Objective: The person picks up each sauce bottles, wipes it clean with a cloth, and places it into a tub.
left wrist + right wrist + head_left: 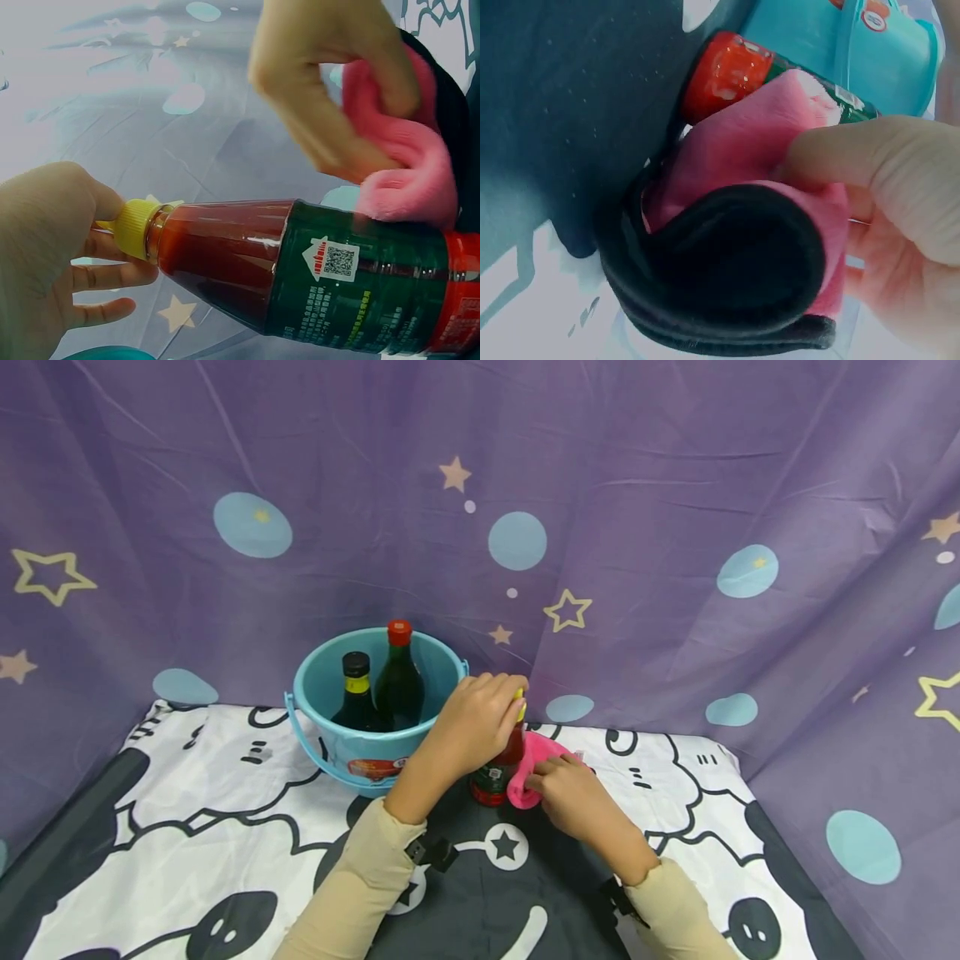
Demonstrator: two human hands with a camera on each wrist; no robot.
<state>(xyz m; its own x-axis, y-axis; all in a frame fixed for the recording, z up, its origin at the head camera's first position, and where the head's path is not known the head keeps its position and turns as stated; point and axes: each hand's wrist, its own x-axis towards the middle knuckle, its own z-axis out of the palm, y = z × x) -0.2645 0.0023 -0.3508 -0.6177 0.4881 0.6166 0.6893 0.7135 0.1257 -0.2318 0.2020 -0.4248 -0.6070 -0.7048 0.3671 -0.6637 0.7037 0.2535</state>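
Note:
A bottle of red sauce (492, 779) with a yellow cap (133, 229) and a green label stands upright on the cloth-covered table. My left hand (480, 718) grips it by the cap, thumb on one side and fingers on the other. In my right hand (577, 797) is a pink cloth (416, 176), pinched between thumb and fingers. It lies against the bottle's side, low on the green label in the left wrist view. The right wrist view shows the black edging (821, 255) of this cloth, which is folded into a loop.
Left of the sauce bottle stands a light blue bucket (337, 747) with its handle hanging down. Inside are a dark bottle with a black cap (357, 706) and one with a red cap (401, 689). A purple curtain (637, 635) hangs behind the table.

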